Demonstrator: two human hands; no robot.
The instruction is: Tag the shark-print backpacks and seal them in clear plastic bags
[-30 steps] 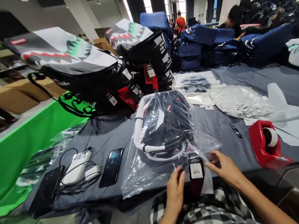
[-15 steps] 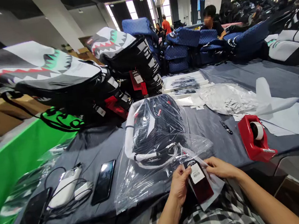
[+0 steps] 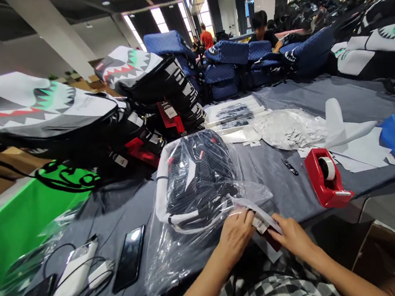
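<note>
My left hand (image 3: pixel 237 236) and right hand (image 3: pixel 294 235) both pinch the tag (image 3: pixel 261 225), near the plastic-wrapped bag (image 3: pixel 204 171) on the desk (image 3: pixel 263 166).

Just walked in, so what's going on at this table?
A person's left hand holds the upper end of a labelled tag, while the right hand grips the whitish sheet beside it. Beyond, a black-and-white bag lies inside clear plastic on the grey cloth. A red tape dispenser stands to the right.
</note>
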